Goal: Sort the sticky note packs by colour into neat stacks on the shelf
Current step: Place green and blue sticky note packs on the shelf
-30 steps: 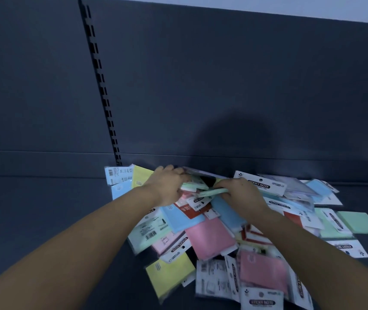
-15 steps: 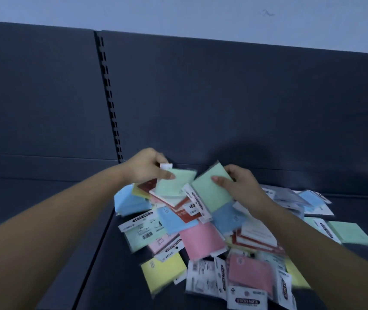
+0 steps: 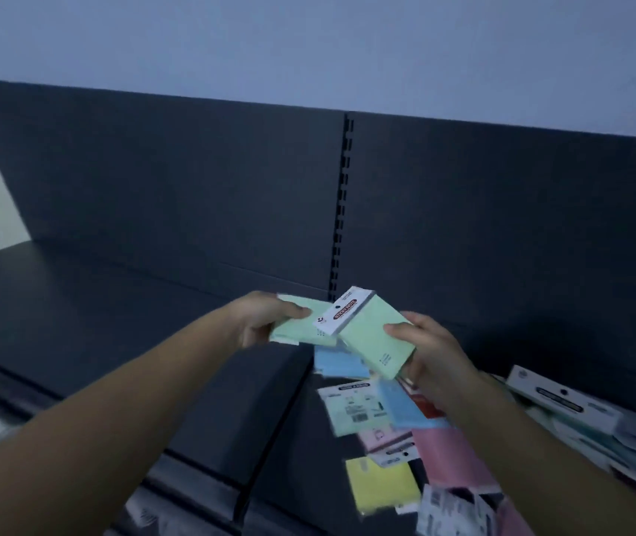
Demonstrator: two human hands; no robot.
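Observation:
My left hand (image 3: pixel 266 319) grips a pale green sticky note pack (image 3: pixel 300 326) above the dark shelf (image 3: pixel 96 311). My right hand (image 3: pixel 428 350) holds a second green pack (image 3: pixel 370 334) with a white header card, its upper end overlapping the first pack. Both packs are lifted clear of the mixed pile (image 3: pixel 424 439) below and to the right, where blue (image 3: pixel 341 363), pink (image 3: pixel 449 456) and yellow (image 3: pixel 380 483) packs lie jumbled.
A slotted upright (image 3: pixel 341 210) divides the dark back panel. The left shelf bay is bare dark board. A white boxed pack (image 3: pixel 563 396) and more packs lie at the right edge. A pale wall rises above the shelving.
Both hands have lifted their green packs off the pile and carried them leftward. The camera has swung left, bringing the left shelf bay into view.

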